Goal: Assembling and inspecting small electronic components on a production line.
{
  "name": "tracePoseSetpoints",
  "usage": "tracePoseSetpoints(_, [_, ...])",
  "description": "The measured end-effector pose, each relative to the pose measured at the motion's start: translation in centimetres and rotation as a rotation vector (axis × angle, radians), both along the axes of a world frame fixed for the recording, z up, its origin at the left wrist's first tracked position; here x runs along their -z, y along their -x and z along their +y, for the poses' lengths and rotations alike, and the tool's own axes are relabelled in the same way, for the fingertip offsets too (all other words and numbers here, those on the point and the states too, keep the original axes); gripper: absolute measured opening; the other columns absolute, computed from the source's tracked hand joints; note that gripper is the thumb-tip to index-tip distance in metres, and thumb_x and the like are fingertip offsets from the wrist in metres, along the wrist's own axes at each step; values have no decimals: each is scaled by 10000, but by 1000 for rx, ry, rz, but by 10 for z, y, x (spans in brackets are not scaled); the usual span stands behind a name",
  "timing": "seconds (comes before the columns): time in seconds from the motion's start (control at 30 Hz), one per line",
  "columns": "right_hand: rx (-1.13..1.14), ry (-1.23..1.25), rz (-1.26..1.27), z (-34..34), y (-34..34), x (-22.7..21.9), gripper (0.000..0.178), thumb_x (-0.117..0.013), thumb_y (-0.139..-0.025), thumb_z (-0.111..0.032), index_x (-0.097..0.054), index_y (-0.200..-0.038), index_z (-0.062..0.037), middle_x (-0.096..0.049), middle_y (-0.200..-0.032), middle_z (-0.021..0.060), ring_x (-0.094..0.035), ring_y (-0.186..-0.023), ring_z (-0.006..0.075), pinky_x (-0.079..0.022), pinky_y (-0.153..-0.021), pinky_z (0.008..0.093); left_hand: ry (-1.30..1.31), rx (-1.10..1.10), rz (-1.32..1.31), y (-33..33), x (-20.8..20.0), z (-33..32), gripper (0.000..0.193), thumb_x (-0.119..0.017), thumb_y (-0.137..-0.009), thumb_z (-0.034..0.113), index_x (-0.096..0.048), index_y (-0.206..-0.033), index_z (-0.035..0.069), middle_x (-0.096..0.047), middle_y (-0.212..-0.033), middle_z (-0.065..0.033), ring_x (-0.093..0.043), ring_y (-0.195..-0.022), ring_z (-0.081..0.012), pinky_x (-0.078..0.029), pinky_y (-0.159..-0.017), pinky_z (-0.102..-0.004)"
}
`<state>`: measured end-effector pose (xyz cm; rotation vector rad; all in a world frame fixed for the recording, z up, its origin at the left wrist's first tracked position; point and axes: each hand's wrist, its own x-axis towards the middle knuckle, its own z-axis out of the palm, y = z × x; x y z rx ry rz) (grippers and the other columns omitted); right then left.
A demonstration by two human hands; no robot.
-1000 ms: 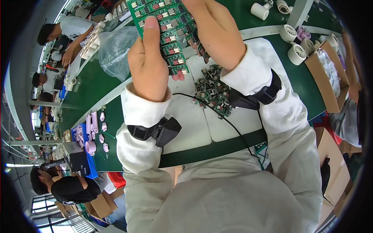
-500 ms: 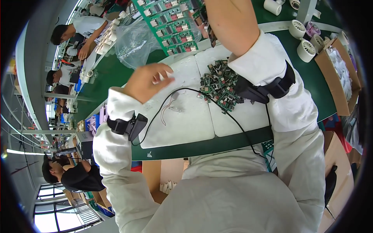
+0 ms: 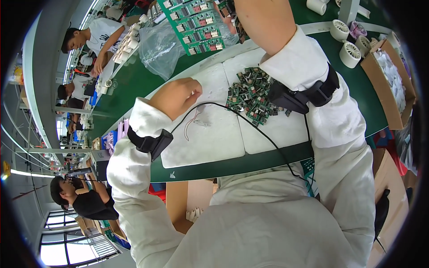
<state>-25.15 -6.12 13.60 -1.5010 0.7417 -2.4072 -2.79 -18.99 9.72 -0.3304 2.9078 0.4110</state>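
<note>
My left hand [image 3: 178,95] hovers over the left white foam sheet [image 3: 210,147], its fingers curled inward; whatever they hold, if anything, is hidden. My right arm reaches to the top edge, where the hand is largely cut off. Fingers of my right hand [image 3: 229,22] show there around small dark circuit boards [image 3: 237,27]. Beside them is a green panel of joined circuit boards [image 3: 196,27] with rows of components. A heap of small loose circuit boards [image 3: 254,96] lies on the foam, left of my right wrist. Thin red and white wires [image 3: 187,127] rest near my left hand.
A black cable [image 3: 259,128] arcs across the foam between my wrist straps. Clear plastic bag [image 3: 161,51] lies at the far left. White wheel-like parts [image 3: 350,55] and a cardboard box with white pieces [image 3: 393,85] stand at right. Co-workers [image 3: 105,38] sit along the left.
My left hand's fingers have curled in from a looser, more spread pose. The green panel sits slightly higher in view, and my right arm has shifted a little.
</note>
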Motion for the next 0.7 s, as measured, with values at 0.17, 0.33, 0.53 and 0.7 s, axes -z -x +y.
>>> tracePoseSetpoints(0.17, [-48,-15,-12,5,2,-5,360,-470,-1106,-291,-638,-1134,26,-675,-958,7,-573,-846,53,-467,-759,222,37,77,32,-1,7,12,137,-695,-827,87,-640,-932,19,-657,-925,-144,-651,-880,-355,-537,-782,-430])
tracePoseSetpoints(0.33, [-21,-12,1,4,-3,-3,358,-471,-1105,-290,-640,-1130,25,-672,-956,1,-571,-844,51,-465,-756,217,101,77,-69,-2,16,19,147,-701,-819,93,-642,-934,22,-658,-932,-141,-651,-885,-349,-539,-770,-429])
tracePoseSetpoints(0.53, [3,-81,6,8,-7,-7,356,-482,-1101,-295,-640,-1140,21,-672,-955,8,-571,-845,51,-464,-760,222,-21,-21,81,-14,-20,32,142,-707,-813,74,-629,-922,27,-681,-866,-127,-679,-775,-324,-549,-716,-394])
tracePoseSetpoints(0.7, [128,-33,43,5,-4,1,355,-492,-1097,-298,-638,-1139,22,-673,-952,19,-575,-855,64,-466,-786,238,-441,-8,-185,-49,-57,77,183,-726,-852,105,-628,-977,14,-686,-819,-129,-710,-751,-266,-553,-710,-358])
